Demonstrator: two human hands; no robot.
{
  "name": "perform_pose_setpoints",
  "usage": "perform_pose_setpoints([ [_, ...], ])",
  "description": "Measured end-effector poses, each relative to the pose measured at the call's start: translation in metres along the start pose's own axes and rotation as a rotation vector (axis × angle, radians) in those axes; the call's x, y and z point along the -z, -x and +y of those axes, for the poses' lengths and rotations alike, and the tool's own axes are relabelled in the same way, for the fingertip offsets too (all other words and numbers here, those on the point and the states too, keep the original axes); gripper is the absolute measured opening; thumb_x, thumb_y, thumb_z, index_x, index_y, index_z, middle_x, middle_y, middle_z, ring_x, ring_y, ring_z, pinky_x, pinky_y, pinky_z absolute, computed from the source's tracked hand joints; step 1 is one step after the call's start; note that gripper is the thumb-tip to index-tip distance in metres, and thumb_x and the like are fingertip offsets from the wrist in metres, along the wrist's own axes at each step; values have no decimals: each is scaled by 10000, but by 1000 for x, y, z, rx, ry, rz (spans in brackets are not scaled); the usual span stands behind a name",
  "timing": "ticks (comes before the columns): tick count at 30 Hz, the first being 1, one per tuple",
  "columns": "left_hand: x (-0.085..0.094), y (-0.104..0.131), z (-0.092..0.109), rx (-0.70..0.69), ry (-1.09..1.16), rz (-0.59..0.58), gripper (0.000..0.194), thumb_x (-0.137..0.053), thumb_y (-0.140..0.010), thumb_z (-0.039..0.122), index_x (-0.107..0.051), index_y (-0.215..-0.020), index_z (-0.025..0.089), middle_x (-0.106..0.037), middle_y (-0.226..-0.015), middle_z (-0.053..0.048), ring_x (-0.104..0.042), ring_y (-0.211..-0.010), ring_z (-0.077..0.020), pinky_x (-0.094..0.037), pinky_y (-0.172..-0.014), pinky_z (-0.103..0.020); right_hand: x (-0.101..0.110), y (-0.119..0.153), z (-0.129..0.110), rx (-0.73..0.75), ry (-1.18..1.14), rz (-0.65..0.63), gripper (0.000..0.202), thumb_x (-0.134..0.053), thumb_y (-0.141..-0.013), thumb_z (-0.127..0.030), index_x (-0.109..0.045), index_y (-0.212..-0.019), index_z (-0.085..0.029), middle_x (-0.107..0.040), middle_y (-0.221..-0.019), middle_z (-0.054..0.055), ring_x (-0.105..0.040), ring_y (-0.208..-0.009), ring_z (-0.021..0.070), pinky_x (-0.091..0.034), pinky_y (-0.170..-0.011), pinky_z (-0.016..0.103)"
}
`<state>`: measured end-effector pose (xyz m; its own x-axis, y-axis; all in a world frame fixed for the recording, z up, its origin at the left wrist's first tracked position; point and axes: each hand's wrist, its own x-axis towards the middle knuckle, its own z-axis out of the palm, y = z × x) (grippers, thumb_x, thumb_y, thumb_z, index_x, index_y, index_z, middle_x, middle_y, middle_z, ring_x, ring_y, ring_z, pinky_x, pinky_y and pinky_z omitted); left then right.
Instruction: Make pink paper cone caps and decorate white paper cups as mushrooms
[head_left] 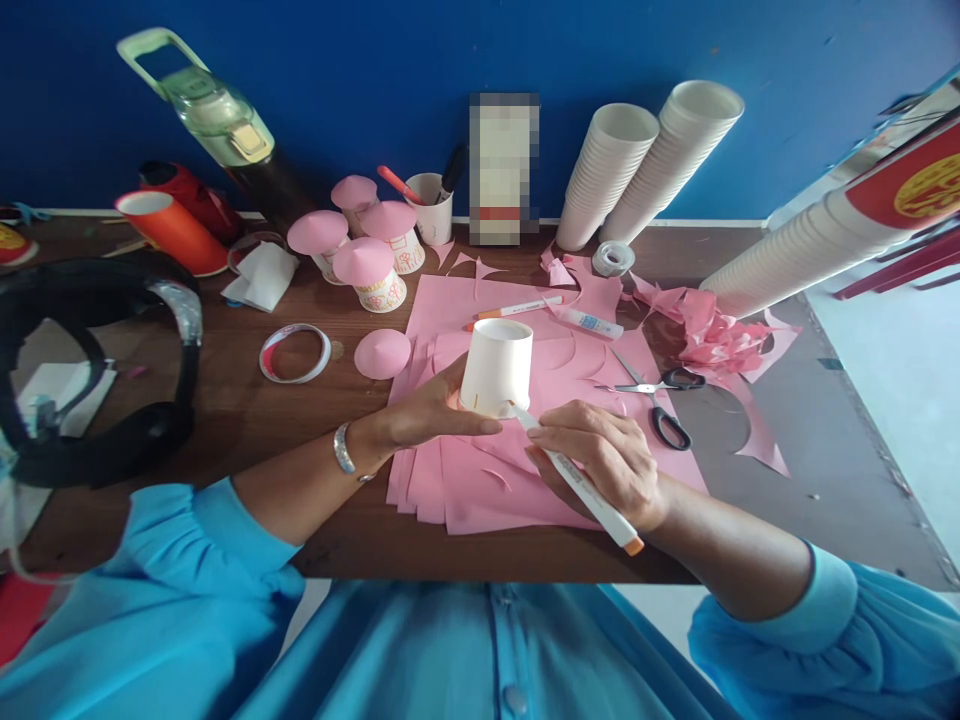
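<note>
My left hand [424, 408] grips a white paper cup [497, 365] from its left side, thumb along the lower edge. The cup is held above a stack of pink paper sheets [465, 490], and small orange marks show low on its side. In my right hand [600, 455] is a white marker [589, 495] with an orange end, its tip at the cup's lower right side. A pink paper cone [382, 354] lies left of the cup. Scissors [660, 388] with black handles rest open on the paper, right of my right hand.
Several decorated cups with pink cone tops [370, 268] stand at the back left. Behind are tall stacks of white cups [611, 165], a pen cup [431, 215] and a bottle [225, 130]. A glue bottle [591, 321], tape rolls [295, 353], paper scraps [724, 335] and a black headset-like strap [180, 390] lie around.
</note>
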<state>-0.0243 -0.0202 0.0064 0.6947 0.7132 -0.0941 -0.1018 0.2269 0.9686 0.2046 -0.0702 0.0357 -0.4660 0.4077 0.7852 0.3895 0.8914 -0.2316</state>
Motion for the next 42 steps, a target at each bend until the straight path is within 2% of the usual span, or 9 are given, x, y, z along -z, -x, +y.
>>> perform_pose_setpoints([
  [14, -2, 1, 4, 30, 4, 32, 870, -876, -755, 344, -467, -1522, 308, -653, -1342, -96, -603, -1202, -300, -509, -983, -443, 0, 0, 0, -14, 17, -20, 244, -688, -888, -63, -605, -1110, -119, -717, -805, 74, -708, -706, 177, -612, -616, 286],
  [25, 4, 0, -7, 2, -1, 28, 714, -888, -745, 339, -579, -1383, 257, -697, -1236, -89, -648, -1107, -280, -529, -919, -410, -1, -1, -4, -39, -40, -53, 191, -637, -909, -59, -594, -1074, -147, -701, -750, 34, -685, -640, 153, -570, -542, 274],
  [29, 7, 1, -10, -2, -8, 5, 752, -874, -765, 333, -545, -1440, 295, -690, -1287, -85, -642, -1177, -305, -524, -964, -440, 2, -2, -4, -54, -68, -58, 175, -610, -939, -93, -582, -1097, -166, -678, -759, 17, -671, -645, 141, -567, -546, 266],
  [34, 11, 4, -15, -8, 20, 13, 830, -881, -751, 330, -512, -1494, 345, -651, -1407, -74, -572, -1328, -355, -490, -1062, -489, 4, 4, 3, 14, -30, -17, 191, -570, -988, -126, -598, -1171, -170, -628, -764, 15, -640, -644, 146, -551, -547, 276],
  [39, 5, 0, -9, -61, 132, -44, 760, -852, -773, 338, -555, -1471, 315, -617, -1465, -90, -501, -1423, -377, -424, -1157, -538, 1, 7, 12, -82, 132, 29, 311, -674, -938, -111, -594, -1221, -213, -676, -855, 33, -671, -725, 166, -573, -606, 292],
  [42, 1, -2, -4, -106, 158, -68, 715, -819, -807, 331, -557, -1471, 310, -604, -1485, -96, -471, -1456, -366, -390, -1190, -543, -1, 6, 13, -70, 148, 31, 345, -734, -896, -102, -598, -1200, -191, -708, -905, 61, -676, -742, 182, -562, -615, 307],
])
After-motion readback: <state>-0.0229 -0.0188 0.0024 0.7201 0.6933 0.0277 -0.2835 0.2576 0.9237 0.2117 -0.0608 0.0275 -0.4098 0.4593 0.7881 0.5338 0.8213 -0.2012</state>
